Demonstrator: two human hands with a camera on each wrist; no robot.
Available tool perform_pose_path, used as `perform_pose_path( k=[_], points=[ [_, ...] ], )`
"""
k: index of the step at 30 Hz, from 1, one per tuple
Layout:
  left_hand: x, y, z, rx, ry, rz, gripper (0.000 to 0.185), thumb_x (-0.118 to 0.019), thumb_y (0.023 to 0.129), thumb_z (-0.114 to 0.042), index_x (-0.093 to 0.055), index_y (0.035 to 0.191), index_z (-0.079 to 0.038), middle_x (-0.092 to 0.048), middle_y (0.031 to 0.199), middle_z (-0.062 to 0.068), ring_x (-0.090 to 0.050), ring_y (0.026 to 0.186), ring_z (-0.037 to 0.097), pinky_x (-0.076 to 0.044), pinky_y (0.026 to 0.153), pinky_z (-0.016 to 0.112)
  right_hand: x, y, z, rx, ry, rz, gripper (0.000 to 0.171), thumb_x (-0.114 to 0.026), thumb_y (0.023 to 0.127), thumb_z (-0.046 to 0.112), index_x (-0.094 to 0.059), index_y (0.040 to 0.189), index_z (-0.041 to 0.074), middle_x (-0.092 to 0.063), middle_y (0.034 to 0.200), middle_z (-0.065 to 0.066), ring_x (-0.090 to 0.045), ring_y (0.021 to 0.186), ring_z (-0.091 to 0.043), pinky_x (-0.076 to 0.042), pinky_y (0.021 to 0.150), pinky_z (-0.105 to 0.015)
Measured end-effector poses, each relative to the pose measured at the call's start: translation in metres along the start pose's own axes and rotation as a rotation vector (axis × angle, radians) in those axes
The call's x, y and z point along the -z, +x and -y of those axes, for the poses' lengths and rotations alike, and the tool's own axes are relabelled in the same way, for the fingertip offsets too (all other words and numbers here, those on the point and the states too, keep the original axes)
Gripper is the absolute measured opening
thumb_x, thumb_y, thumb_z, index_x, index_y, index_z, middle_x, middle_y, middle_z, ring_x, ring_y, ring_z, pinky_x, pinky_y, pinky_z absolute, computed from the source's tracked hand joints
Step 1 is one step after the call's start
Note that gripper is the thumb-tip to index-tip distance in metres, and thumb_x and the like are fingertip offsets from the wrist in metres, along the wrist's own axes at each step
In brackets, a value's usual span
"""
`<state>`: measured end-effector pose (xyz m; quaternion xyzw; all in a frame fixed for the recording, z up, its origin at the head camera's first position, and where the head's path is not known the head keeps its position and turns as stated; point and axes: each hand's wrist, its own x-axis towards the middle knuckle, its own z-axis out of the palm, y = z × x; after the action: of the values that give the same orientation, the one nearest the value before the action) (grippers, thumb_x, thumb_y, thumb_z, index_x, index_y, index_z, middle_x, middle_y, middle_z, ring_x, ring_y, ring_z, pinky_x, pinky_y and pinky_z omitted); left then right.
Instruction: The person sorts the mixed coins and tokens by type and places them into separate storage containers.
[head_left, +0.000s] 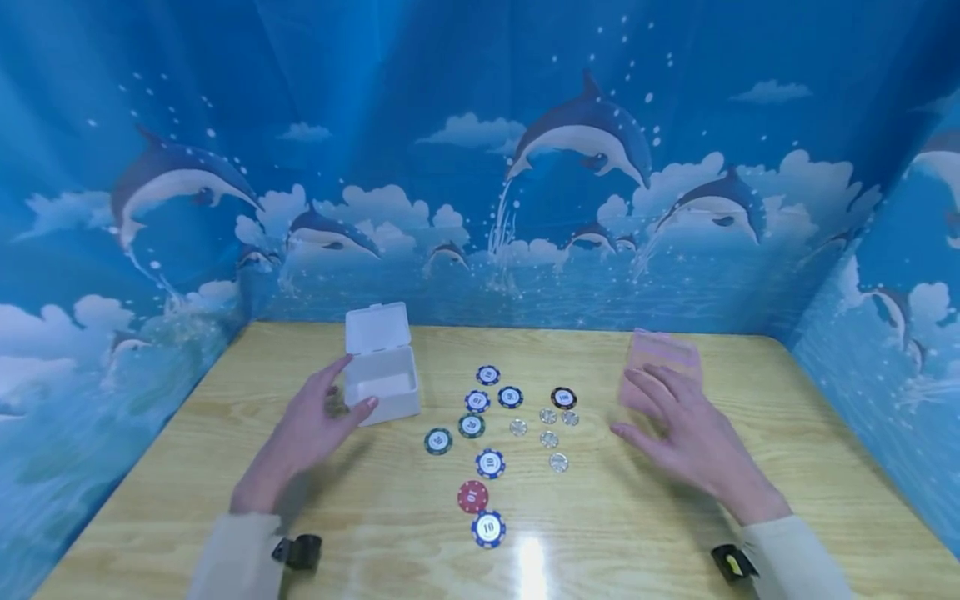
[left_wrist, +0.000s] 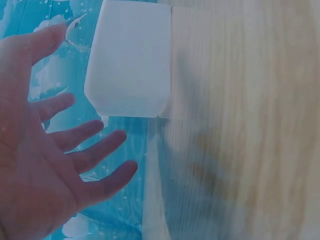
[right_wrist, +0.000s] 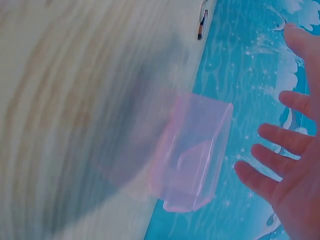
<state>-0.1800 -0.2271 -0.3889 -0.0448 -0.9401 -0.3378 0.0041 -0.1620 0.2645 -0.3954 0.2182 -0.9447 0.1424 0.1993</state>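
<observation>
A white box (head_left: 384, 410) with its lid (head_left: 377, 328) flipped up stands at the left of the table. My left hand (head_left: 307, 429) is spread beside it, thumb and fingers near its front and left side; in the left wrist view the fingers look apart from the box (left_wrist: 130, 60). On the right is a see-through pink box (head_left: 637, 379). Over its near side hovers my right hand (head_left: 686, 425), fingers loosely extended and holding nothing. The right wrist view shows a gap between those fingers and the pink box (right_wrist: 195, 150).
Between the boxes lie several poker chips, among them a red chip (head_left: 473, 497), a green chip (head_left: 438, 441), a black chip (head_left: 564, 398) and a blue chip (head_left: 489, 528). Several silvery coin-like discs (head_left: 549, 439) lie nearby. A dolphin-print curtain (head_left: 450, 167) borders the wooden table (head_left: 615, 542).
</observation>
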Motion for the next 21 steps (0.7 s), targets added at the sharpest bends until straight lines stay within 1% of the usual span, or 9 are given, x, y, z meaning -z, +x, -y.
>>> perform_pose_path(
  k=[1,3,5,7,11,13,16,20,21],
  points=[
    [0.001,0.002,0.0,0.02,-0.008,0.008,0.094,-0.06,0.097,-0.061,-0.017,0.164,-0.012,-0.031,0.163,0.026,-0.043,0.14,0.052,-0.044,0.106,0.071,-0.001,0.001,0.001,0.02,0.01,-0.017,0.072,-0.08,0.086,0.042,-0.055,0.145,0.007,-0.057,0.143,-0.018,-0.053,0.129,-0.039,-0.054,0.091,-0.065],
    [0.003,0.005,0.001,0.059,-0.032,0.03,0.095,-0.06,0.096,-0.061,-0.014,0.165,-0.015,-0.028,0.165,0.025,-0.044,0.139,0.052,-0.046,0.105,0.07,-0.004,0.002,0.004,0.057,0.036,-0.046,0.069,-0.082,0.084,0.037,-0.059,0.141,0.007,-0.059,0.14,-0.017,-0.054,0.128,-0.038,-0.054,0.094,-0.063],
    [0.005,0.008,0.002,0.083,-0.058,0.048,0.094,-0.06,0.097,-0.059,-0.011,0.166,-0.018,-0.026,0.166,0.025,-0.045,0.139,0.052,-0.046,0.106,0.069,-0.007,0.003,0.008,0.084,0.061,-0.061,0.066,-0.084,0.083,0.035,-0.061,0.139,0.008,-0.061,0.139,-0.015,-0.056,0.127,-0.036,-0.053,0.097,-0.061],
    [0.006,0.009,0.003,0.097,-0.08,0.061,0.093,-0.06,0.098,-0.058,-0.009,0.166,-0.02,-0.026,0.166,0.025,-0.046,0.139,0.052,-0.046,0.106,0.068,-0.009,0.005,0.011,0.106,0.075,-0.068,0.064,-0.084,0.083,0.034,-0.062,0.137,0.008,-0.062,0.137,-0.013,-0.057,0.126,-0.034,-0.053,0.099,-0.058],
    [0.007,0.011,0.005,0.096,-0.105,0.072,0.092,-0.061,0.099,-0.054,-0.008,0.166,-0.019,-0.03,0.164,0.025,-0.049,0.136,0.051,-0.047,0.106,0.066,-0.015,0.008,0.016,0.139,0.093,-0.062,0.061,-0.085,0.082,0.032,-0.064,0.135,0.008,-0.066,0.134,-0.011,-0.062,0.122,-0.03,-0.054,0.102,-0.052],
    [0.006,0.012,0.005,0.094,-0.108,0.08,0.092,-0.061,0.099,-0.053,-0.008,0.166,-0.018,-0.031,0.164,0.025,-0.051,0.136,0.05,-0.049,0.106,0.064,-0.017,0.009,0.019,0.129,0.113,-0.05,0.059,-0.084,0.083,0.03,-0.065,0.134,0.009,-0.068,0.131,-0.009,-0.064,0.119,-0.029,-0.055,0.1,-0.051],
    [0.003,0.014,0.005,0.101,-0.109,0.091,0.092,-0.062,0.099,-0.053,-0.009,0.166,-0.018,-0.031,0.164,0.024,-0.051,0.135,0.049,-0.05,0.105,0.061,-0.021,0.008,0.023,0.078,0.186,-0.008,0.053,-0.082,0.086,0.027,-0.065,0.134,0.011,-0.072,0.128,-0.007,-0.069,0.111,-0.028,-0.06,0.091,-0.048],
    [0.001,0.017,0.005,0.11,-0.104,0.097,0.092,-0.062,0.099,-0.053,-0.009,0.166,-0.017,-0.033,0.162,0.023,-0.052,0.135,0.048,-0.051,0.104,0.06,-0.026,0.009,0.028,-0.016,0.315,0.103,0.047,-0.079,0.09,0.026,-0.067,0.132,0.01,-0.074,0.125,-0.008,-0.072,0.103,-0.026,-0.062,0.081,-0.039],
    [0.0,0.018,0.006,0.11,-0.103,0.098,0.092,-0.062,0.099,-0.052,-0.01,0.166,-0.017,-0.034,0.161,0.023,-0.053,0.135,0.047,-0.052,0.104,0.059,-0.027,0.01,0.03,-0.039,0.337,0.135,0.046,-0.079,0.09,0.026,-0.067,0.131,0.009,-0.074,0.125,-0.008,-0.072,0.103,-0.025,-0.062,0.081,-0.037]
  ],
)
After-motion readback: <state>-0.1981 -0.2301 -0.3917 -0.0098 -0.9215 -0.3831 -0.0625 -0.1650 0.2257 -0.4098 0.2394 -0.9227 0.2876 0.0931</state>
